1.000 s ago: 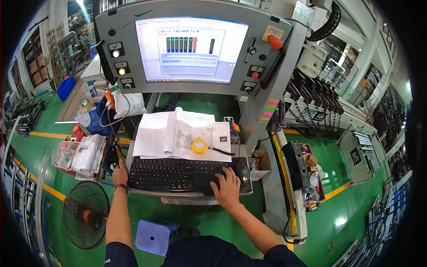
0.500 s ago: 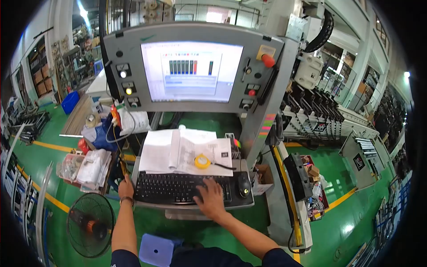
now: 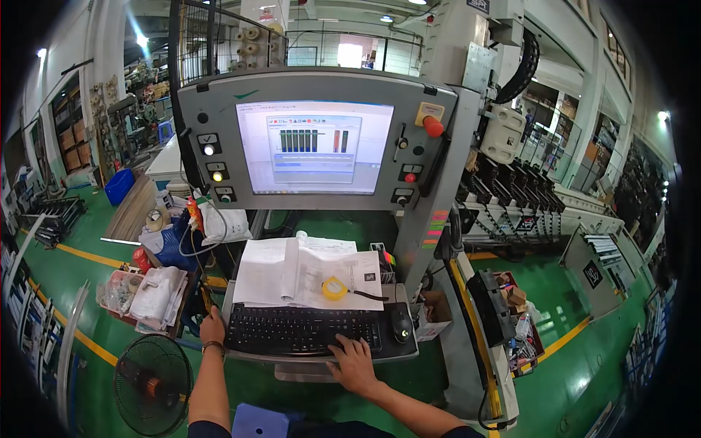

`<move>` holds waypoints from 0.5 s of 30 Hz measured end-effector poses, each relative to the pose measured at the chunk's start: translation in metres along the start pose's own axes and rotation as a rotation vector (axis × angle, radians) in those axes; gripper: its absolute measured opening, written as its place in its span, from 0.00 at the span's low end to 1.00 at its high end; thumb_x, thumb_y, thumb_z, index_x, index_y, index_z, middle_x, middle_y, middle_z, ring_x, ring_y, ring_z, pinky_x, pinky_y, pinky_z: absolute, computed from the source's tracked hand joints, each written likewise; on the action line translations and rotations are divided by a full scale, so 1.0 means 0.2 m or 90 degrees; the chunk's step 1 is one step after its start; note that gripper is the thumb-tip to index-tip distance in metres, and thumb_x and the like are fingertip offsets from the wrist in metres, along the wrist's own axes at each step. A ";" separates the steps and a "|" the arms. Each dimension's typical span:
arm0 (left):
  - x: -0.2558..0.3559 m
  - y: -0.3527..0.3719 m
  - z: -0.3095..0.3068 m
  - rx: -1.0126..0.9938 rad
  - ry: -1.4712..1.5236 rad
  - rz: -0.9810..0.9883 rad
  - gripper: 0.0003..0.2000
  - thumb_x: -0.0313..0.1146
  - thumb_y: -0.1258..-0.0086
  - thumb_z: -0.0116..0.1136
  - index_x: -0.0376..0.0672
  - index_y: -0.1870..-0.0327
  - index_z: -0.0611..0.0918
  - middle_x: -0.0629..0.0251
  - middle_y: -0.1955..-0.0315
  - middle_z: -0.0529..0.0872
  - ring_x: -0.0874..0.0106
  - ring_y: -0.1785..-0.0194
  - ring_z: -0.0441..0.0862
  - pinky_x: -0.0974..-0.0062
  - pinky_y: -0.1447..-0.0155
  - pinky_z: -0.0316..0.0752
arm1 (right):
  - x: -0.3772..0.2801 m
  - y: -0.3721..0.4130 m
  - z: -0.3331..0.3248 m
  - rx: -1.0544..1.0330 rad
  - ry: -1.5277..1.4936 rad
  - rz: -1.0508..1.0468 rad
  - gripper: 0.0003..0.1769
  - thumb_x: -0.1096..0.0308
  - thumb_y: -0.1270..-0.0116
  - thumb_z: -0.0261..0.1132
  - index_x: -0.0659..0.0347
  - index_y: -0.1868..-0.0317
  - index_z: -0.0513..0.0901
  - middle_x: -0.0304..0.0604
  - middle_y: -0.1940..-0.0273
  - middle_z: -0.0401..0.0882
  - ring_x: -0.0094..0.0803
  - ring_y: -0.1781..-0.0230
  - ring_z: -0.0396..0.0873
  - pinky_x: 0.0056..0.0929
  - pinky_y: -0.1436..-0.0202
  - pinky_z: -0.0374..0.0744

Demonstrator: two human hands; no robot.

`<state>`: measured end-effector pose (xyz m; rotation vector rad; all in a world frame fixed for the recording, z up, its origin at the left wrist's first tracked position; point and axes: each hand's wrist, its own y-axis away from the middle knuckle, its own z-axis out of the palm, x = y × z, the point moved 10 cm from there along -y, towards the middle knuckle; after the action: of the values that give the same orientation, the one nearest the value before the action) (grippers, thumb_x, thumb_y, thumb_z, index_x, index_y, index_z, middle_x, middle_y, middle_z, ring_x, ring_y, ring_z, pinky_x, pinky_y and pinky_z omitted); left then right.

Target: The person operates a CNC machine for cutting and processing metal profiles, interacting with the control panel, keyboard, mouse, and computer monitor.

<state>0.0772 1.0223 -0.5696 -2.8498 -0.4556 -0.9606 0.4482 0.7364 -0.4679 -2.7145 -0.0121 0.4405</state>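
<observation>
My right hand [image 3: 355, 365] rests over the front right part of a black keyboard [image 3: 281, 331], fingers spread and the fingertips on or just above the keys. My left hand [image 3: 212, 327] is closed around the left edge of the keyboard tray [image 3: 292, 358], though most of its fingers are hidden. Right of the keyboard sits a black mouse [image 3: 399, 326]. Behind the keys lie open papers [image 3: 266, 274], with a yellow tape measure [image 3: 335, 288] on top. Above them, a lit monitor screen [image 3: 314, 150] shows a window with dark vertical bars and one red bar.
The grey control panel [image 3: 314, 203] carries buttons and a red knob [image 3: 433, 126]. A black fan [image 3: 153, 385] stands at lower left, near a box of bags [image 3: 157, 292]. A blue stool [image 3: 259, 422] is below me. Machinery [image 3: 511, 193] stands at right.
The view has tilted up, so everything sits lower. My right hand has slid slightly toward the keyboard's front edge. On screen, the red bar has shifted from the left group to the right one.
</observation>
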 end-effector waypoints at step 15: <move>0.01 0.00 0.00 -0.029 0.016 -0.003 0.41 0.68 0.18 0.34 0.34 0.47 0.89 0.40 0.50 0.90 0.41 0.45 0.86 0.45 0.41 0.78 | 0.31 0.18 -0.16 0.085 -0.068 0.104 0.30 0.63 0.35 0.74 0.59 0.33 0.78 0.63 0.26 0.65 0.63 0.25 0.65 0.57 0.23 0.65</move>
<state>0.0798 1.0222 -0.5686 -2.8738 -0.4445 -1.0194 0.5149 0.6963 -0.4723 -2.5677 0.2041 0.6112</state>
